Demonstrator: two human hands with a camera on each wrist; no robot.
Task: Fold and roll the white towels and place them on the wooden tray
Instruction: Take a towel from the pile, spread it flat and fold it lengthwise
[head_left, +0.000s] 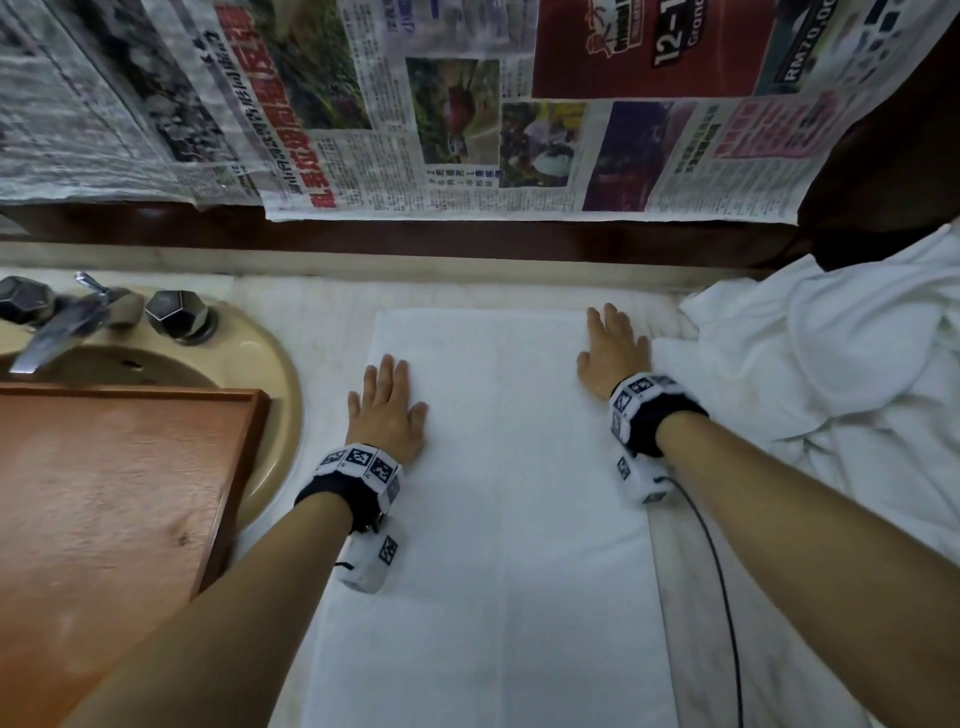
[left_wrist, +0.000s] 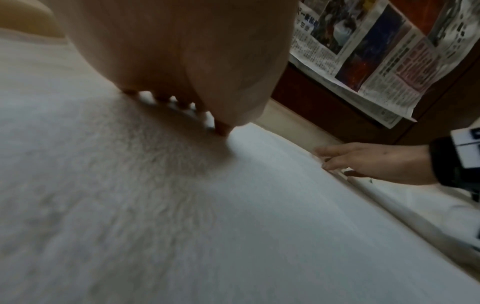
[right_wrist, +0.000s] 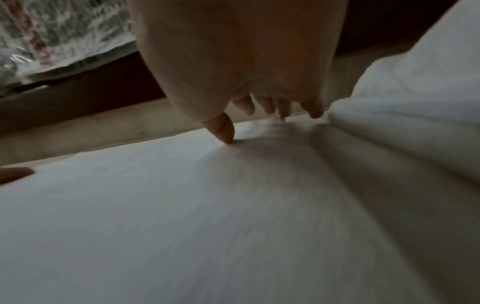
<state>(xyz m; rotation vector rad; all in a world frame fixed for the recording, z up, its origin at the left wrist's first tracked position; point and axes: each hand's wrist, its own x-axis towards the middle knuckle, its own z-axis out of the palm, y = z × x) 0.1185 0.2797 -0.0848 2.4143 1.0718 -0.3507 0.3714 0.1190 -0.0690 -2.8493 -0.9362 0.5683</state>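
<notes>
We press both hands — left hand (head_left: 387, 410), right hand (head_left: 613, 351) — flat, fingers straight, on the towel (head_left: 498, 519), smoothing it before rolling — tray (head_left: 104, 493) waits alongside.

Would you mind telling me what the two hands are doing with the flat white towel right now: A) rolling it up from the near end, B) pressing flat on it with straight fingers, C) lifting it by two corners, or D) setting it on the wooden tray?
B: the left hand and right hand both lie palm-down, fingers straight, on the flat towel.
</notes>
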